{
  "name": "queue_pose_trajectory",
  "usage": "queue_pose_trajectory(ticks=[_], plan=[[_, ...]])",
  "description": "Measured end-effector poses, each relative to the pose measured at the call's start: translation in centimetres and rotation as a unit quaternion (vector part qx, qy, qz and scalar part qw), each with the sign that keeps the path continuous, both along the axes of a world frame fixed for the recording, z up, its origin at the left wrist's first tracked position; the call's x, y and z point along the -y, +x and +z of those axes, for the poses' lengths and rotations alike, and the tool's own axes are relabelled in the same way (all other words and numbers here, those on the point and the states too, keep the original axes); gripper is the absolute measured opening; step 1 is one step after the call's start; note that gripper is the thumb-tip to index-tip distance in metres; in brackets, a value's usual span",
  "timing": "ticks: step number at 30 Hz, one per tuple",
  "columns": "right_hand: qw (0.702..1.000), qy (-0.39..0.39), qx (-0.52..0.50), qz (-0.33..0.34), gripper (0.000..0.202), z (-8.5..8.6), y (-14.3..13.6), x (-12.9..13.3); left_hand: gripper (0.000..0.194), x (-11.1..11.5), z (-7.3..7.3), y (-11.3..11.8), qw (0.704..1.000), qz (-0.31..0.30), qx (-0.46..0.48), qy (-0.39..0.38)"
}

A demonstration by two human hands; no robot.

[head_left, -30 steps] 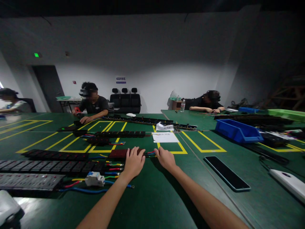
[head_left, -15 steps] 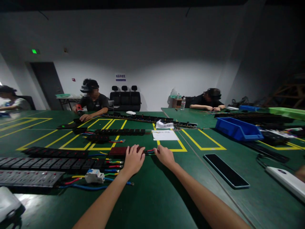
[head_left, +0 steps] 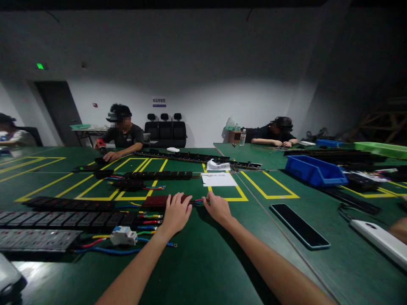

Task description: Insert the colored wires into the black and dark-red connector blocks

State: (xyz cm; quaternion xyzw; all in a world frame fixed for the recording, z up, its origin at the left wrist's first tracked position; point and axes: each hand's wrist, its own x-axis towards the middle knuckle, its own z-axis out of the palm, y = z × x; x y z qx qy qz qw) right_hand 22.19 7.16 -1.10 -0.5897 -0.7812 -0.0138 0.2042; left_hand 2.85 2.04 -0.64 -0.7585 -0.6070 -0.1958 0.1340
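Note:
My left hand [head_left: 177, 212] lies over the right end of a dark red oblong block [head_left: 154, 202], its fingers bent over the top and holding it on the table. Thin coloured wires [head_left: 197, 201] come out of the block's right end. My right hand [head_left: 218, 208] is closed in a pinch on these wires, with the fingertips partly hidden. Left of my hands lie black socket strips [head_left: 57, 219] and a grey socket strip [head_left: 41, 240]. Their blue, red, yellow and green leads end in ring terminals. A white circuit breaker [head_left: 123, 235] sits among the leads.
A phone [head_left: 299, 226], a white device [head_left: 378, 241] and a blue bin [head_left: 314, 171] are on my right. A paper sheet [head_left: 219, 179] lies ahead. Long black strips [head_left: 197, 159] stretch across the table beyond. A co-worker [head_left: 122, 131] opposite holds a red tool; another person leans on the table.
The whole view has shifted slightly left. Both hands keep their places at the block and its wires, with hardly any motion.

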Motion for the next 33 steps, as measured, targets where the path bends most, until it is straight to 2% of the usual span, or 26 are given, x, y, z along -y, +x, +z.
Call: queue_pose_trajectory(ticks=[5, 14, 18, 25, 28, 33], plan=[[0.999, 0.040, -0.014, 0.031, 0.029, -0.48, 0.15, -0.16, 0.039, 0.07, 0.05, 0.11, 1.000, 0.001, -0.008, 0.010], [0.993, 0.086, -0.083, 0.001, 0.024, -0.42, 0.31, -0.24, 0.038, 0.11, 0.03, 0.10, 1.000, -0.003, 0.003, 0.018], [0.985, 0.140, -0.100, 0.002, 0.022, -0.54, 0.44, -0.27, 0.038, 0.02, -0.13, 0.05, 1.000, -0.004, 0.003, 0.018], [0.976, 0.201, -0.073, 0.040, 0.034, -0.54, 0.43, -0.07, 0.038, 0.19, 0.09, 0.09, 1.000, -0.003, 0.004, 0.010], [0.980, 0.195, -0.036, 0.017, 0.034, -0.44, 0.38, 0.06, 0.038, 0.28, 0.17, 0.16, 1.000, -0.003, 0.004, 0.010], [0.992, 0.109, 0.035, -0.062, 0.028, -0.42, 0.26, 0.04, 0.037, 0.15, -0.02, 0.18, 1.000, -0.002, 0.004, 0.018]])
